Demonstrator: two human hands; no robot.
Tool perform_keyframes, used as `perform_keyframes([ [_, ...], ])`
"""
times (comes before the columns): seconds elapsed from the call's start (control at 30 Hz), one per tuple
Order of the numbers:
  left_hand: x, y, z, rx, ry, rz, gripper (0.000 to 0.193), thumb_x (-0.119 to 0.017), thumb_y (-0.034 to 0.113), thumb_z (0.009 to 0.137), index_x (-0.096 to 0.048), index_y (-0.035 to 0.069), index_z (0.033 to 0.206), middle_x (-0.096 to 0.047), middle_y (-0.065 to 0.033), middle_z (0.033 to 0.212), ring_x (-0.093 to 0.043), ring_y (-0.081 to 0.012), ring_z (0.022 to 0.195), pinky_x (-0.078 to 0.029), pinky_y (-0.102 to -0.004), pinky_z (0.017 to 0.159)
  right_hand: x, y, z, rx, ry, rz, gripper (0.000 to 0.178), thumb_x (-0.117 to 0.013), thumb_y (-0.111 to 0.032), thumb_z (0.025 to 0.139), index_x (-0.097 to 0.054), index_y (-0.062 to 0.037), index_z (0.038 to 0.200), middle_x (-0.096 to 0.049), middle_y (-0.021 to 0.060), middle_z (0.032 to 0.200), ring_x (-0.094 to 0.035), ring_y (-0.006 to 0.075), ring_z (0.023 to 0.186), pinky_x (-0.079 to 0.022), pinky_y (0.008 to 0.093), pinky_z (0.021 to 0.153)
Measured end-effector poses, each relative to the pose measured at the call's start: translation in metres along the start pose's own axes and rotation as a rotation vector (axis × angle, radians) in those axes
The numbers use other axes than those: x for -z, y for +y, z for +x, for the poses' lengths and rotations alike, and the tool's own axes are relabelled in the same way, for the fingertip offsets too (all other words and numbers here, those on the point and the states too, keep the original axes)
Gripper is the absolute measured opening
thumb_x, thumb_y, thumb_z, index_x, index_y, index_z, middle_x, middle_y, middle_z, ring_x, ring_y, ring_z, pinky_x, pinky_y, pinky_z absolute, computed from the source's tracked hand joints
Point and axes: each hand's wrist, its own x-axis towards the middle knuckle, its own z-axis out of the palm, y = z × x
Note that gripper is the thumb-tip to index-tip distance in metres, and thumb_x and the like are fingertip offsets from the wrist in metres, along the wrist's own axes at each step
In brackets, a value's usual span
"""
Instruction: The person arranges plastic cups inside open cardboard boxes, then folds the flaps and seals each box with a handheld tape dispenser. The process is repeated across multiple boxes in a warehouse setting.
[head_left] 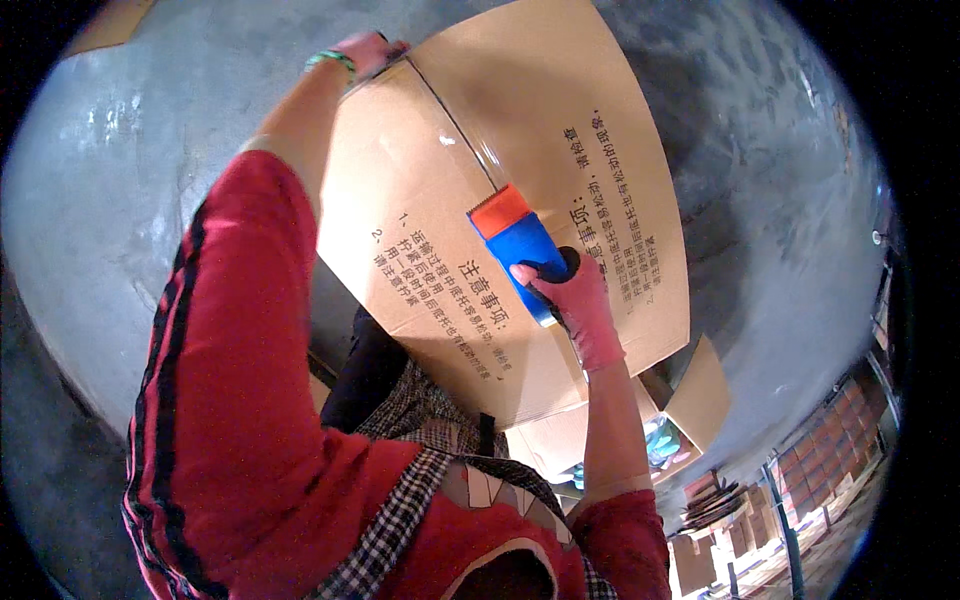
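A large brown cardboard box (540, 110) with black print lies in front of me, a seam running across its top between two flaps. Over the seam, my right hand (575, 300) grips a blue tape dispenser (525, 250) with an orange front end. That front end rests at or just above the seam, where shiny clear tape shows on the cardboard. At the box's far left edge, where the seam ends, my left hand (368, 55) holds on with its fingers curled; the fingertips are partly hidden and slightly blurred. A green band circles the left wrist.
An open carton (695, 400) with colourful items inside stands at the lower right, close to my right forearm. Stacked cardboard (745, 520) and a metal post (783, 520) are farther right. Grey floor (150, 130) surrounds the box, and another cardboard piece (110, 25) shows at the upper left.
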Motion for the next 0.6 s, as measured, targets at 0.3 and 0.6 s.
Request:
perform_keyframes([
  [0.3,-0.036,0.068,-0.046,-0.031,0.197,0.063,0.057,-0.024,0.049,0.083,-0.053,0.004,0.103,-0.055,-0.0191,0.099,-0.051,-0.0333,0.094,-0.040,-0.0394,0.081,-0.004,0.000,0.018,-0.008,0.069,-0.116,0.049,-0.068,-0.042,0.059,-0.059,0.0024,0.077,-0.059,0.0134,0.066,-0.059,0.0207,0.062,-0.045,0.0296,0.061],
  [0.6,-0.035,0.071,-0.041,0.040,0.337,0.509,0.052,-0.025,0.042,0.084,-0.050,0.002,0.106,-0.052,-0.0204,0.104,-0.049,-0.0356,0.097,-0.039,-0.0436,0.082,0.039,0.080,-0.094,0.195,0.103,-0.085,0.060,-0.068,-0.050,0.055,-0.059,0.0010,0.084,-0.059,0.0186,0.078,-0.058,0.0307,0.075,-0.045,0.0342,0.068],
])
